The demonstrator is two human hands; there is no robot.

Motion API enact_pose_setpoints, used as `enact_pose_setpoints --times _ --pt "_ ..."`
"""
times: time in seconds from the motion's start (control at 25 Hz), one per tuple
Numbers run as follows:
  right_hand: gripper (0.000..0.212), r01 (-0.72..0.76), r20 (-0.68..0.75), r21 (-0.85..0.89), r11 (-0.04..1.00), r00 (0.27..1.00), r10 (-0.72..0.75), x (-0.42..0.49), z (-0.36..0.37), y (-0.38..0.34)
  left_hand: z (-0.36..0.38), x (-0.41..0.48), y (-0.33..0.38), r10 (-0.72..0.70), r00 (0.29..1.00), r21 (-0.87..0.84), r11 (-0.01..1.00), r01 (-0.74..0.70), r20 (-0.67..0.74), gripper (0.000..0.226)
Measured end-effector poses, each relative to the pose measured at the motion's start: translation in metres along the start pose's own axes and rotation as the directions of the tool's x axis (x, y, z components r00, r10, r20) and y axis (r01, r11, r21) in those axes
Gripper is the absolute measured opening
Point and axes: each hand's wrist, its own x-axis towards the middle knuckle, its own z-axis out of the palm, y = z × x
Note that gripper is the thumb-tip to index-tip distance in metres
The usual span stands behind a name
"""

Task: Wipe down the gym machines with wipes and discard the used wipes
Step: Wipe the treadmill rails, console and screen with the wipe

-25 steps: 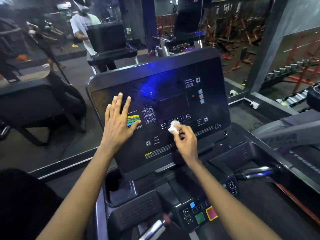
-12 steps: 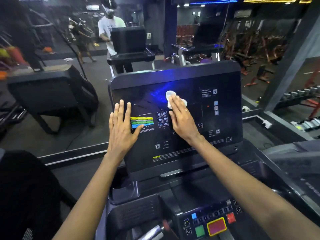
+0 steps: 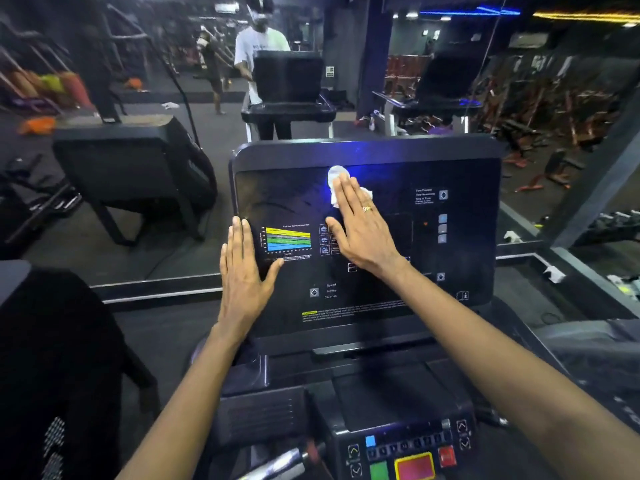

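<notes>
Two hands are seen, with one white wipe (image 3: pixel 335 178), one treadmill console (image 3: pixel 450 161) and one gold ring (image 3: pixel 367 208), which is worn on a finger of the right hand (image 3: pixel 363 233). One striped colour chart (image 3: pixel 287 239) is printed on the console's left part. On the lower control pad (image 3: pixel 398 434), one green button (image 3: pixel 379 471) and one large pink button (image 3: pixel 415 467) framed in yellow are counted.

The console face is dark and glossy, and a blue glare is cast on its upper middle. A mirror wall (image 3: pixel 173 237) is set just behind it, in which a person in a white shirt (image 3: pixel 259 46) is reflected among dim gym racks. A second dark machine (image 3: pixel 138 161) is placed to the left.

The left hand (image 3: pixel 244 275) is laid flat at the console's left edge, fingers straight and together, thumb spread towards the chart. The right hand is also laid flat, fingers extended, and the wipe is pressed against the upper middle of the panel beneath its fingertips. The crumpled cloth is left showing above and to the right of those fingers, inside the blue glare.
</notes>
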Motion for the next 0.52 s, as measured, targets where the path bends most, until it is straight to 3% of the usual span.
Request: enact_pose_setpoints --times 0.08,0.24,0.4,0.52 --pt "0.071 0.004 0.03 0.02 1.0 1.0 -0.004 0.012 0.0 -0.01 0.002 -0.01 -0.001 -0.026 1.0 -0.02 0.999 0.026 0.008 0.091" --pt "0.071 0.287 0.094 -0.07 0.955 0.955 -0.28 0.013 0.001 -0.009 0.001 -0.02 -0.007 -0.017 1.0 -0.053 0.998 0.018 0.012 0.089" --pt "0.074 0.146 0.03 -0.007 0.989 0.989 -0.145 0.02 0.0 -0.01 0.0 -0.032 -0.01 -0.112 0.993 -0.131 0.985 0.115 0.032 0.086" --pt "0.078 0.363 0.1 -0.03 0.931 0.928 -0.358 0.01 0.015 -0.024 -0.002 -0.038 -0.004 -0.153 0.986 -0.209 0.964 0.165 0.072 0.083"
